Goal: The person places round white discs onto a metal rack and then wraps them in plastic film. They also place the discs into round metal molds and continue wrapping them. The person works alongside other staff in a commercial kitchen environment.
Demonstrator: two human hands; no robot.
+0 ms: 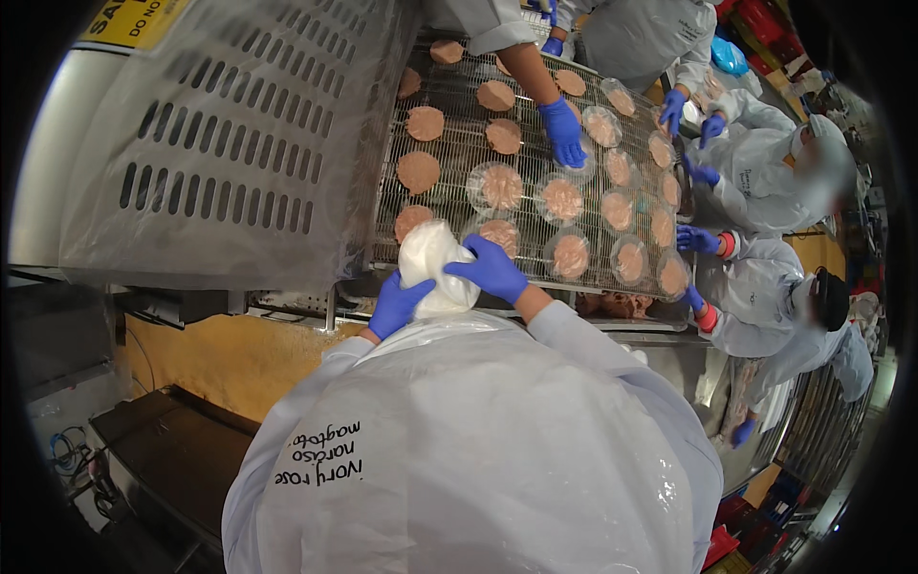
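Observation:
In front of my chest, my left hand (397, 304) and my right hand (490, 270), both in blue gloves, grip a thick white stack of plastic film sheets (428, 253). The left fingers close on its lower left side, while the right ones pinch its right edge. The stack is held over the near edge of a wire-mesh conveyor (449, 206). Rows of flat pink meat patties lie on the mesh. A bare patty (418, 171) is just beyond the stack, and a patty under a clear round film (500, 187) lies past my right hand.
A slotted metal cover (225, 143) borders the conveyor on the left. From the far side a co-worker's gloved hand (562, 132) reaches over the patties. Several co-workers in white stand along the right end, hands at the belt. A dark table (172, 450) stands low at left.

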